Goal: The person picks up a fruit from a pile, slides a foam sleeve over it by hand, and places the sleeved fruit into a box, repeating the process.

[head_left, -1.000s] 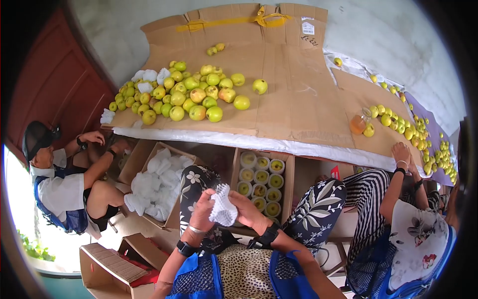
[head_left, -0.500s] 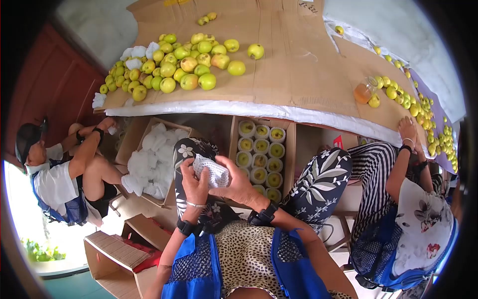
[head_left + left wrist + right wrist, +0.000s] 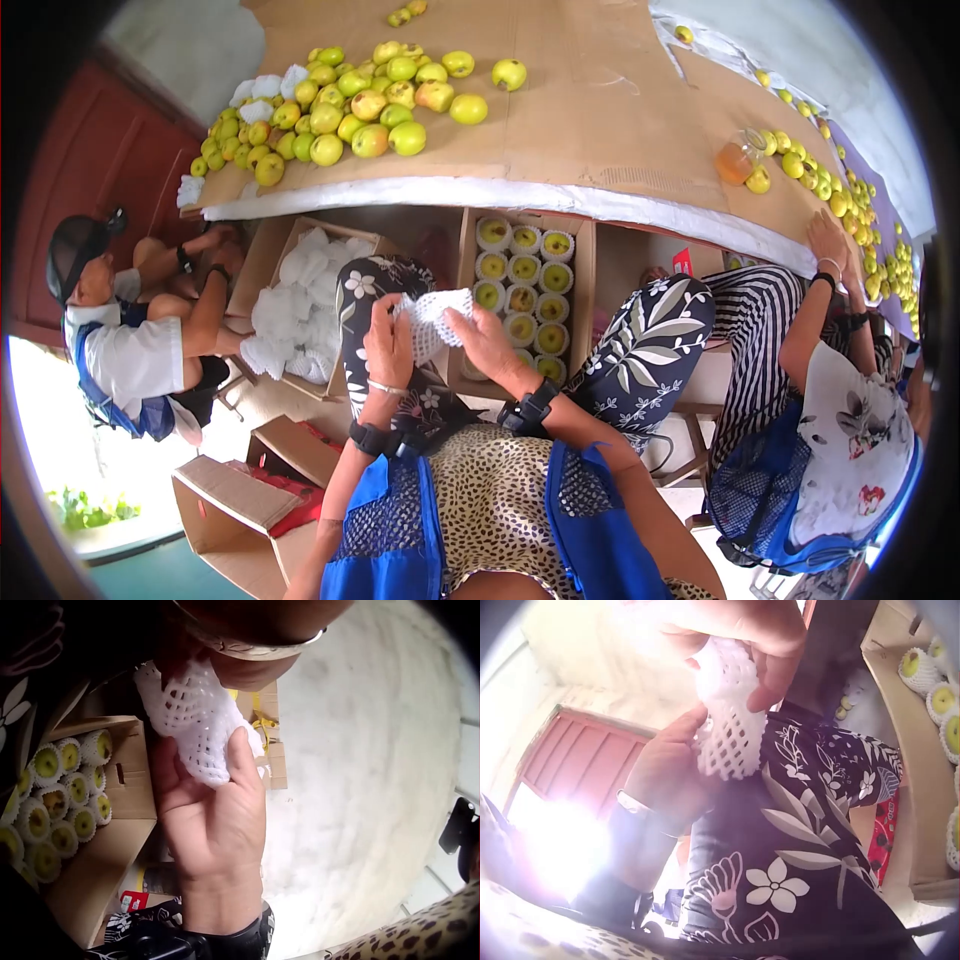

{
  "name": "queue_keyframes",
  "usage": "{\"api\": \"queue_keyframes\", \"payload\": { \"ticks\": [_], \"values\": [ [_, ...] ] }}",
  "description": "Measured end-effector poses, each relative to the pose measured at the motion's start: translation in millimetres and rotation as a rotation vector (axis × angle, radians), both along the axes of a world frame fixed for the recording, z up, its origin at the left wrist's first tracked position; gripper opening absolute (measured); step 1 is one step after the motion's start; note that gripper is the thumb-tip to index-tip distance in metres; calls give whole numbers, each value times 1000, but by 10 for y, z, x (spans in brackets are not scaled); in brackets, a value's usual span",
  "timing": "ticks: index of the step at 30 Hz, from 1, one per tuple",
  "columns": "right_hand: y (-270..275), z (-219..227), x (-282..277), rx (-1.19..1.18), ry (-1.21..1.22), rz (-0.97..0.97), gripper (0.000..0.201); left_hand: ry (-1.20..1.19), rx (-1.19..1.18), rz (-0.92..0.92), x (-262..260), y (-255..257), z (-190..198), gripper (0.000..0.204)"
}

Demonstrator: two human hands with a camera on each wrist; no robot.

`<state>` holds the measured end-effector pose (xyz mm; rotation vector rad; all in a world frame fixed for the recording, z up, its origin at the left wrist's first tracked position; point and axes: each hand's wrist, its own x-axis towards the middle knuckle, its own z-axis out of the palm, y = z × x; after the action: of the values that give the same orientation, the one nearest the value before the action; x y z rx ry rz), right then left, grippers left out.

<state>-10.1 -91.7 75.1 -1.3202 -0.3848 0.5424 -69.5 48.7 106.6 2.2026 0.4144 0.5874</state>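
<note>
One end of the foam net was pinched by the thumb and fingers of the left hand, and the other end was gripped by the right hand. No apple could be made out inside it. The net was held above the lap, just beside the left knee; if it were pulled unevenly, its thin mesh could probably be torn, and if either pinch were loosened, it could be dropped between the legs. Where the mesh was folded over, its mouth could be left blocked.

Beyond the hands, rows of netted apples were held in a cardboard box; they could be jarred or bruised if the box were knocked by a knee. To its left, a heap of foam nets was piled high in another box, and some could be spilled by a nudge of the leg.

Farther out, loose apples were spread on the cardboard-covered table; those nearest the front edge could be rolled off by a bump from below.
</note>
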Motion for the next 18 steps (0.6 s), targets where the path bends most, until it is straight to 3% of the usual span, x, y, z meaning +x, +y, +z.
{"api": "queue_keyframes", "payload": {
  "ticks": [3,6,10,11,14,15,18],
  "values": [
    [4,46,7,136,86,-25,28,26,-150,25,-12,23,47,24],
    [52,3,2,242,159,-70,26,-135,-524,1,-5,36,-17,22],
    [10,104,30,173,12,-99,23,-161,-685,-3,-47,143,-157,22],
    [-2,108,50,132,-33,-123,22,-75,-655,-15,-76,173,-162,27],
    [-60,84,121,-13,-159,-191,21,36,-240,-91,-99,12,309,40],
    [-83,158,109,-12,-165,-191,21,79,-97,-152,-99,74,341,70],
    [-71,269,77,-150,-238,-156,21,196,442,-336,-38,-72,540,94]
  ]
}}
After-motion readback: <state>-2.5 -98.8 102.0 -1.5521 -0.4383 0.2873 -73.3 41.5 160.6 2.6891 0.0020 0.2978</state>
